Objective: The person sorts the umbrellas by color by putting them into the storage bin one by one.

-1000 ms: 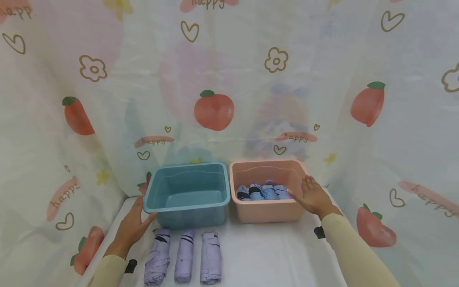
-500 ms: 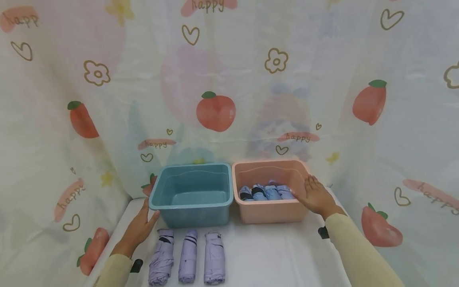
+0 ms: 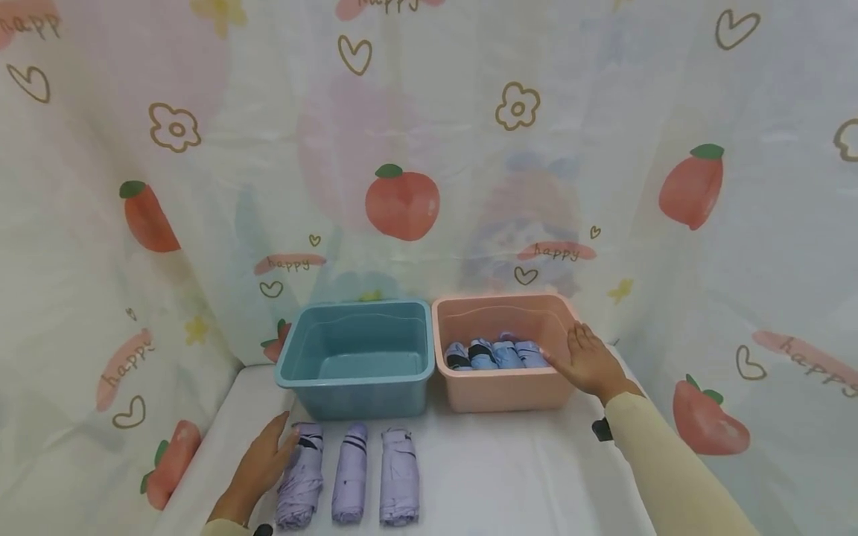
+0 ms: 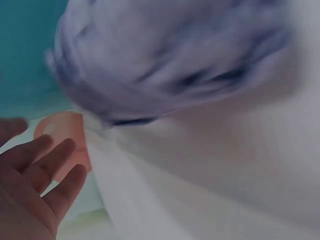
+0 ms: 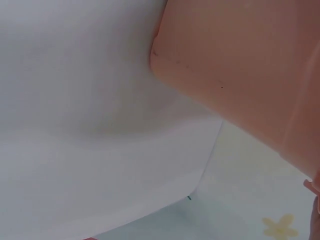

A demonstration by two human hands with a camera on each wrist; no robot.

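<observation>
Three folded lilac umbrellas lie side by side on the white table (image 3: 509, 476); the left one (image 3: 300, 476), the middle one (image 3: 350, 473) and the right one (image 3: 398, 476). My left hand (image 3: 263, 467) lies open beside the left umbrella, fingers straight and touching its side. In the left wrist view that lilac umbrella (image 4: 170, 60) fills the top, blurred, with my left hand (image 4: 35, 175) below it. My right hand (image 3: 588, 363) rests flat on the right rim of the pink tub (image 3: 503, 391), which holds several folded blue umbrellas (image 3: 496, 355). The teal tub (image 3: 355, 380) stands empty.
A curtain printed with peaches, hearts and flowers (image 3: 402, 201) encloses the table at the back and both sides. The right wrist view shows the pink tub's wall (image 5: 250, 75) and the white table (image 5: 75, 125). Both tubs stand side by side at the back.
My left hand has left the teal tub's left corner and come back toward me, down to the left lilac umbrella. My right hand has stayed on the pink tub.
</observation>
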